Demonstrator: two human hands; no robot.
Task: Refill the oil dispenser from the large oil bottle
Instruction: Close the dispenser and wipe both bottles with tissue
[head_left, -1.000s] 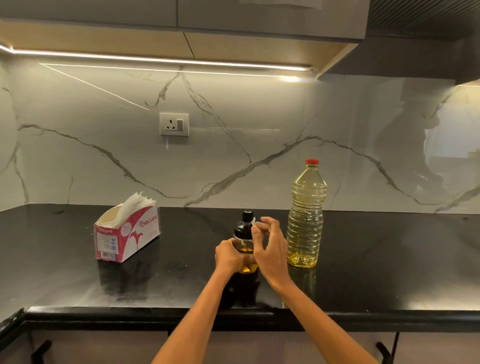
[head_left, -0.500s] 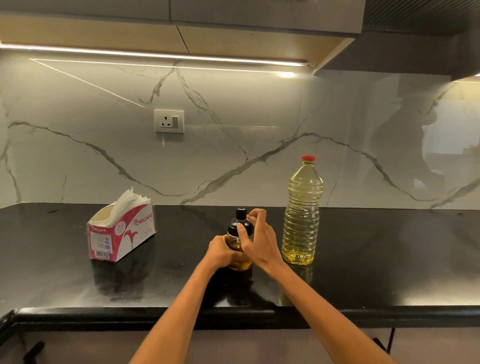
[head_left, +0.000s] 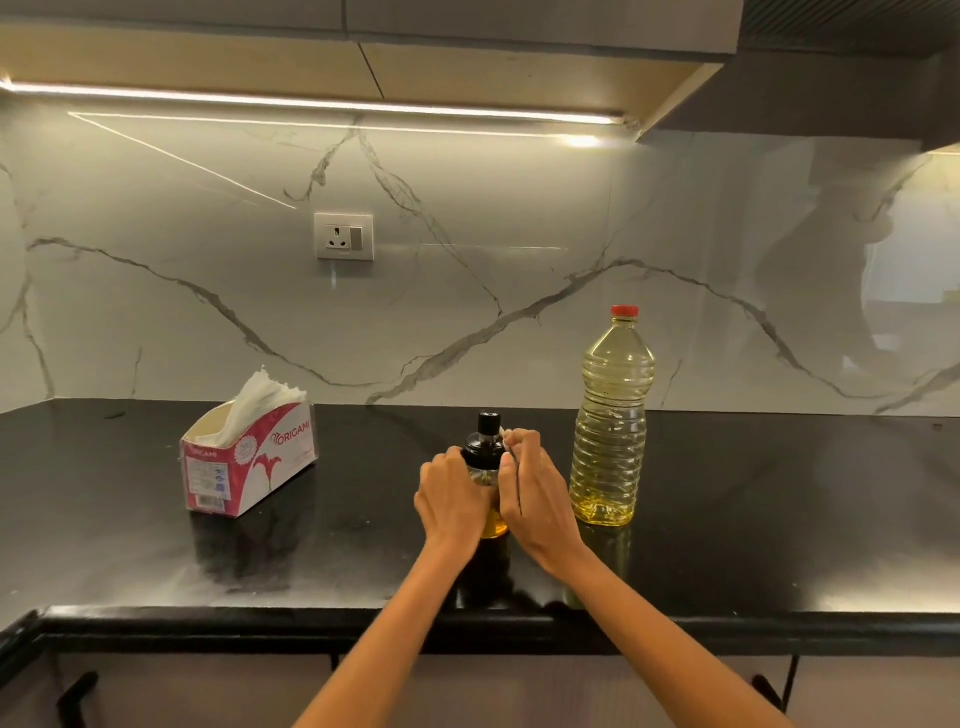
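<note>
So, both hands on the oil dispenser (head_left: 484, 457), cap on.

The left hand (head_left: 453, 498) wraps the glass body and the right hand (head_left: 532, 493) curls round the black top from the other side; it stands upright on the black counter (head_left: 779, 519) near the front edge, amber oil showing low between the hands. Just to its right the large oil bottle (head_left: 612, 421) stands red-capped, only a shallow pool of yellow oil at the bottom. Off left, an open Origami tissue box (head_left: 249, 460) with white tissues poking out.

The hands (head_left: 493, 493) hide most of the oil dispenser's (head_left: 485, 452) glass body.
</note>
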